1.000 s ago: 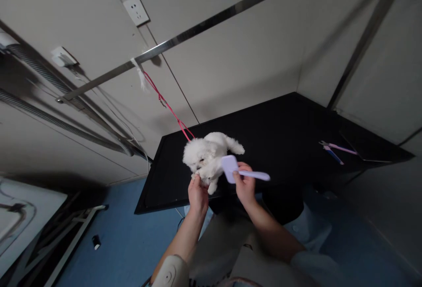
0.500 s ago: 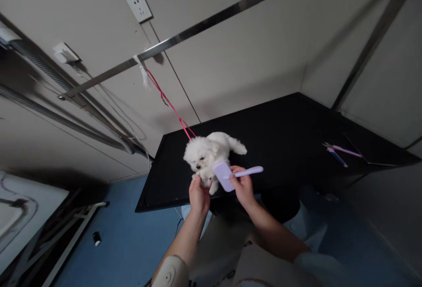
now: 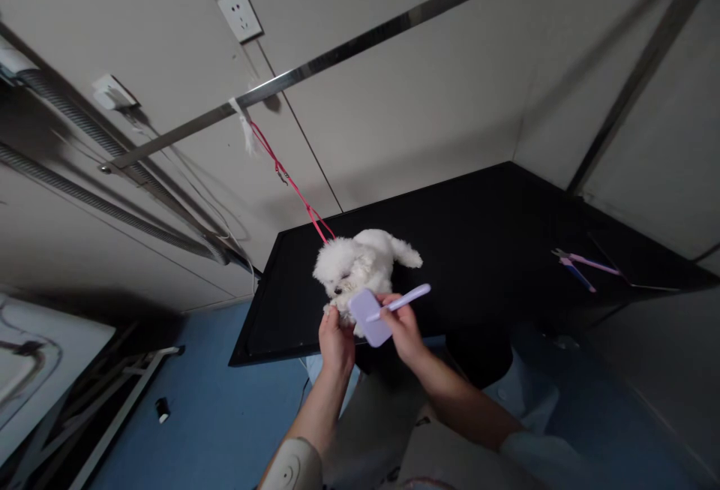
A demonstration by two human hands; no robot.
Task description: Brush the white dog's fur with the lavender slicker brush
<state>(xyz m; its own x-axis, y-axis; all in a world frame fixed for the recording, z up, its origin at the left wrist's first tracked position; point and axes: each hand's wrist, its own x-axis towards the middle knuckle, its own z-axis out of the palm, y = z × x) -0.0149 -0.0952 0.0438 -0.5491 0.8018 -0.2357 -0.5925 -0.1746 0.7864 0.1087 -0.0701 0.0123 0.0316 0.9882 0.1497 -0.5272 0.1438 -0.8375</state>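
A fluffy white dog (image 3: 368, 254) lies on the black table (image 3: 478, 227) near its front left edge. My left hand (image 3: 337, 344) is closed around one of the dog's front paws (image 3: 333, 305), close under its muzzle. In my right hand (image 3: 403, 331) is a lilac slicker brush (image 3: 368, 317), its flat back facing me and its handle pointing up to the right. The brush head covers part of the dog's front leg and chest, and its bristles are hidden. A pink leash (image 3: 292, 186) runs from the dog's neck up to the metal bar.
The metal bar (image 3: 337, 51) crosses above the table, with a white cloth tie (image 3: 245, 128) on it. Pink and blue nail clippers (image 3: 579, 266) rest at the table's right. Grey hoses (image 3: 112, 197) run along the left wall. A small black object (image 3: 162, 409) lies on the blue floor.
My right hand has moved the brush left and down, across the dog's front leg. My left hand still holds the paw, shifted slightly left. The dog's head has dipped a little.
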